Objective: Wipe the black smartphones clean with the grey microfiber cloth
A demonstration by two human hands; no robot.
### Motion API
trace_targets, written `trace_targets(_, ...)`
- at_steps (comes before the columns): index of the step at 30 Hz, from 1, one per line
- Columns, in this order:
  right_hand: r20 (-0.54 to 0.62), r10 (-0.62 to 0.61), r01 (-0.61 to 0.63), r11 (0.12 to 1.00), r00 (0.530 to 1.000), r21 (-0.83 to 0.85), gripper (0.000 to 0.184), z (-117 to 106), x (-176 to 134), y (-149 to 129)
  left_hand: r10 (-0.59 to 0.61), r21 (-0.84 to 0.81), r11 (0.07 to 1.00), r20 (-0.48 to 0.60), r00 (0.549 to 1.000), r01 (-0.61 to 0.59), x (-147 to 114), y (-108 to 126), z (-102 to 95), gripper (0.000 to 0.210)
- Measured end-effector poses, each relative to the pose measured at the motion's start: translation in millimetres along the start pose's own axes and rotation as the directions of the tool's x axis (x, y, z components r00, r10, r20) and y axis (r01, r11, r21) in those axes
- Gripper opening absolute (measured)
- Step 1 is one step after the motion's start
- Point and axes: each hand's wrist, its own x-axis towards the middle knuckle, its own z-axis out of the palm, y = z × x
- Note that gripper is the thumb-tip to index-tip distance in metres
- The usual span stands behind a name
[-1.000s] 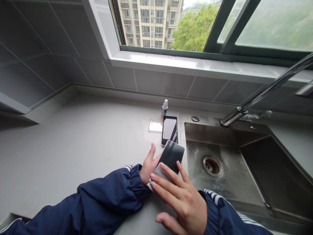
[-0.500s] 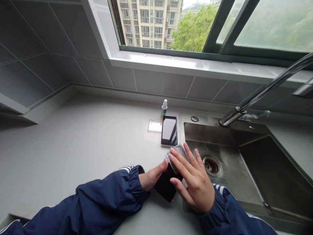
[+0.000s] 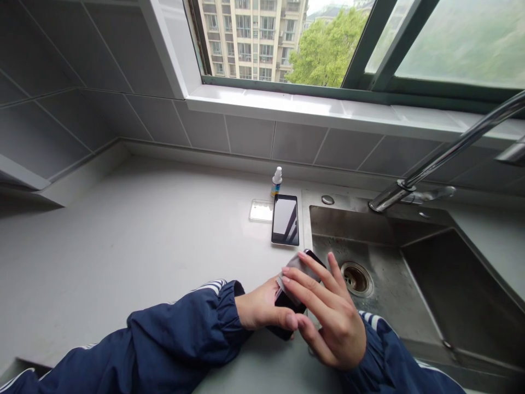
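Note:
A black smartphone (image 3: 283, 331) is gripped in my left hand (image 3: 262, 307), whose thumb lies across its dark screen. My right hand (image 3: 333, 314) presses a grey cleaning cloth (image 3: 296, 268) flat onto the phone's upper part with its fingers. The phone's far corner shows beyond the cloth; much of its screen is covered by the cloth and fingers. Just past my hands, a tablet (image 3: 285, 220) with a dark, reflecting screen lies on the counter. Beside it are a clear phone case (image 3: 261, 210) and a small white spray bottle (image 3: 276, 181), standing upright.
The pale counter (image 3: 164, 235) runs left to a tiled wall. On the right is a steel sink (image 3: 385, 262) with a drain (image 3: 356, 278) and a chrome faucet (image 3: 388, 196) at its back edge. A window sill (image 3: 287, 104) juts out above the counter.
My left thumb has moved from the phone's side edge down across its screen. My right hand and the cloth have slid slightly toward me, uncovering the phone's far corner.

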Motion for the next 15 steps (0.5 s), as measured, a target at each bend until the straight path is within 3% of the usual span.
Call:
trace_targets(5,-0.043,0.098,-0.101,0.991,0.994,-0.086,0.045,-2,1,8,-0.095,-0.029,0.995,-0.064,0.993,0.093,-5,4,2.2,0.096)
trace_targets(10,0.028,-0.01,0.009,0.999,1.0,0.031,0.056,2,-1,-1,0.051,0.052,0.997,-0.065,0.997,-0.048,-4,3,1.6,0.089)
trace_targets(15,0.001,0.091,-0.091,0.994,0.996,-0.062,0.052,-2,-2,12,-0.157,-0.202,0.97,-0.079,0.984,0.139,-7,0,0.5,0.106)
